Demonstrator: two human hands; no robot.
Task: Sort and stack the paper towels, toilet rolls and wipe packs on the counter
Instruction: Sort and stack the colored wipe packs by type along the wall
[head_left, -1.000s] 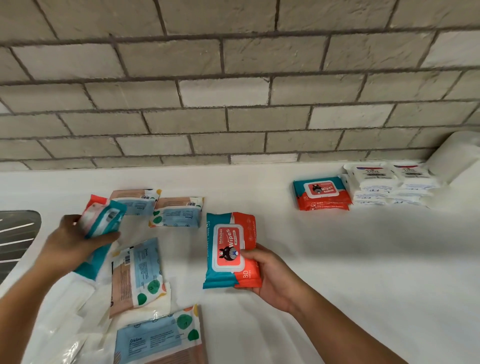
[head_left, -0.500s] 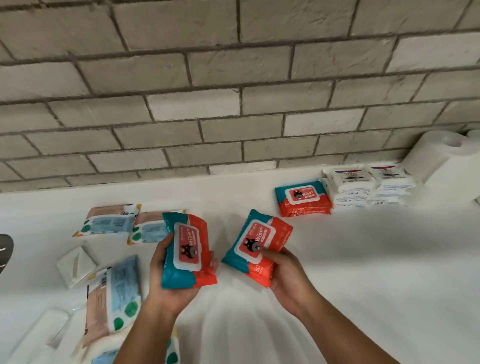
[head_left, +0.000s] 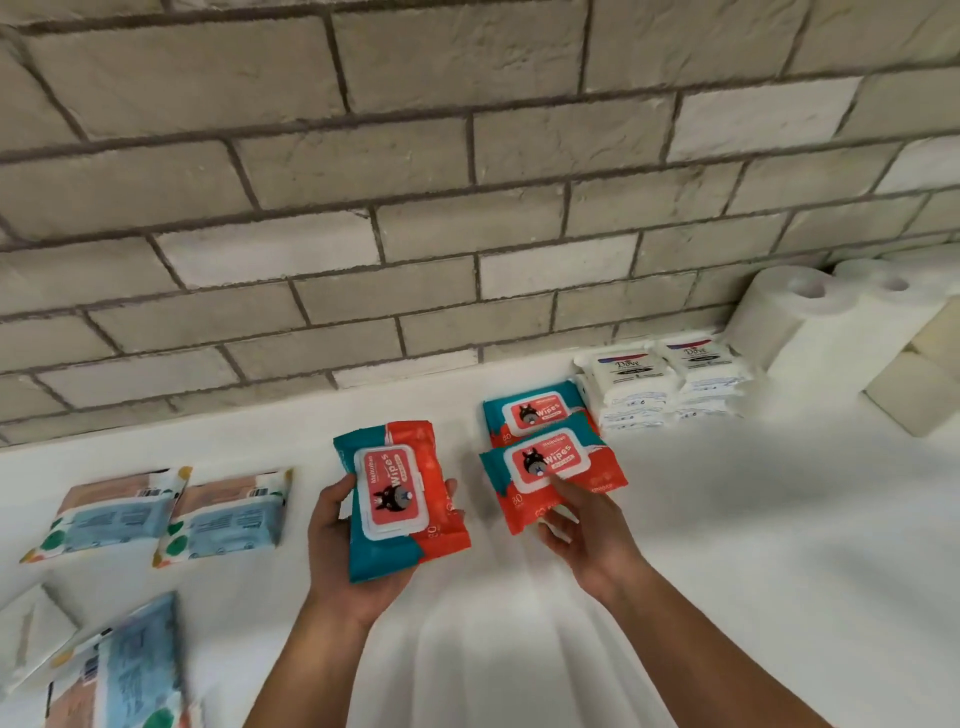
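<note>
A: Moved to the right in the last half second: right hand (head_left: 597, 540) with its red-and-teal wipes pack (head_left: 540, 457), now overlapping the near edge of the matching pack (head_left: 530, 410) lying on the counter (head_left: 753, 545).

B: Set down on it?

A: Hard to tell whether fully resting. Lid up, skewed a little, and still pinched: thumb on the lid, fingers under the near corner.

B: And the left hand (head_left: 337, 561)?

A: Curled round a third Wipes pack (head_left: 400, 493) from underneath, thumb on one long edge, fingertips showing at the other. Held above the white surface, lid facing up, just left of the overlapping pair.

B: Beyond the pair?

A: Two short stacks of white Dove packs (head_left: 623, 384), just beside the lying pack and close to the brick wall (head_left: 415, 218). Then two paper towel rolls (head_left: 795, 322) upright in the right corner, touching each other.

B: Over on the far left?

A: Two dotted blue-label packs (head_left: 109, 514) flat, side by side. Another dotted pack (head_left: 130, 670), blurred, at the bottom edge, with a small white packet (head_left: 26, 618) next to it. Labels there unreadable.
</note>
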